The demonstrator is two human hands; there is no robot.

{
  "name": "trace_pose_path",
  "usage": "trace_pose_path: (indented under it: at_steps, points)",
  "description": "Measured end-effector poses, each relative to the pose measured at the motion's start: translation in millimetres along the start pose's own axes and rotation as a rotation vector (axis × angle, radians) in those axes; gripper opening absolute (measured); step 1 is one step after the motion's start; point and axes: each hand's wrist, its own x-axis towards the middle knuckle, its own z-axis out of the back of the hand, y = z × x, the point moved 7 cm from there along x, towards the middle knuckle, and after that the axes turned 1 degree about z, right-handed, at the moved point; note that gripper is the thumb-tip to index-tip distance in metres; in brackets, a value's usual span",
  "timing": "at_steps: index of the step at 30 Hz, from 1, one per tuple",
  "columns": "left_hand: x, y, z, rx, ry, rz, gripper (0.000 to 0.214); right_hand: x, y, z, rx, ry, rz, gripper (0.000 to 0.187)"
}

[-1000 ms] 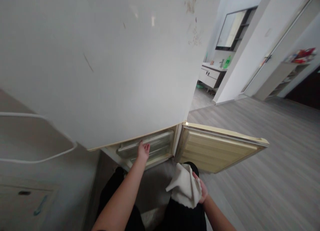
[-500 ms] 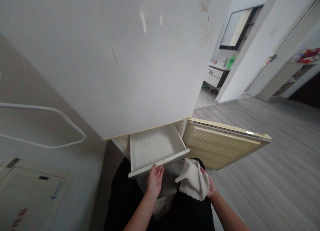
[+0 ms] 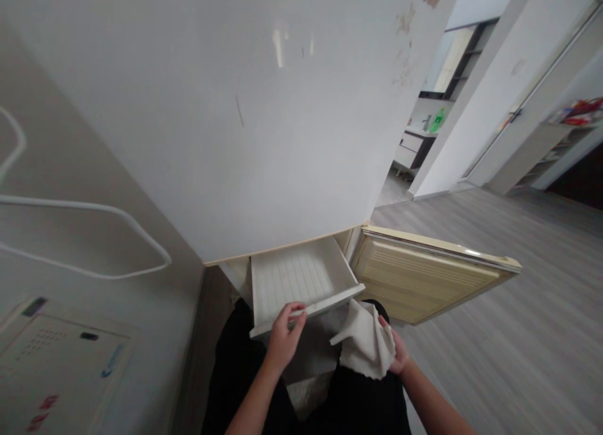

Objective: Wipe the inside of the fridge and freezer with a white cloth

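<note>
And there was the drawer (image 3: 301,272), jutting out from the low compartment beneath the broad white front (image 3: 264,140), its ribbed floor on full show! The left hand (image 3: 284,338) was right there at its front edge, a touch left of the middle, fingers bent over the lip; whether finger and thumb truly pinched the rim, I could not tell. A spot near the centre of that edge probably suited a single hand, letting it govern the drawer without twisting it. Across to the right hand (image 3: 400,353), and what a neat bit of parking: its grip was closed on the right side of the pale cloth (image 3: 367,344), bunched over the right leg, just below the drawer's front right corner in view. The leg seemed to serve as a prop, with the cloth handy yet out of the drawer's path. Beyond it the yellowish lower door (image 3: 428,278) stood open to the right, which gave the drawer its room. Now for the lettering! The wall panel (image 3: 66,372) at lower left bore red characters (image 3: 42,414) and a blue mark (image 3: 112,361), both too blurred to read. No brand could be made out on the white front, and the green bottle (image 3: 438,120) in the far room was too small for any label.
</note>
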Motion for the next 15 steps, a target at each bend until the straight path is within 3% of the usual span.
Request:
trace_pose_path:
  at_steps: [2,5,8,11,13,15]
  points:
    - [14,-11,29.6,0.132,-0.116,-0.122,0.026,5,4,-12,0.034,-0.047,0.084,0.054]
    - [31,6,53.9,0.249,-0.136,-0.045,0.026,18,24,-38,0.059,-0.089,0.330,0.041]
    - [34,24,57.0,0.414,-0.089,0.006,0.030,43,50,-71,-0.067,-0.122,0.521,0.046]
    - [32,28,55.0,0.508,-0.089,-0.017,0.025,86,79,-98,-0.270,-0.265,0.682,0.049]
    - [31,28,53.8,0.520,-0.087,-0.026,0.026,125,91,-121,-0.530,-0.328,0.752,0.053]
    - [31,29,53.9,0.517,-0.084,-0.018,0.028,176,88,-153,-0.884,-0.264,0.730,0.064]
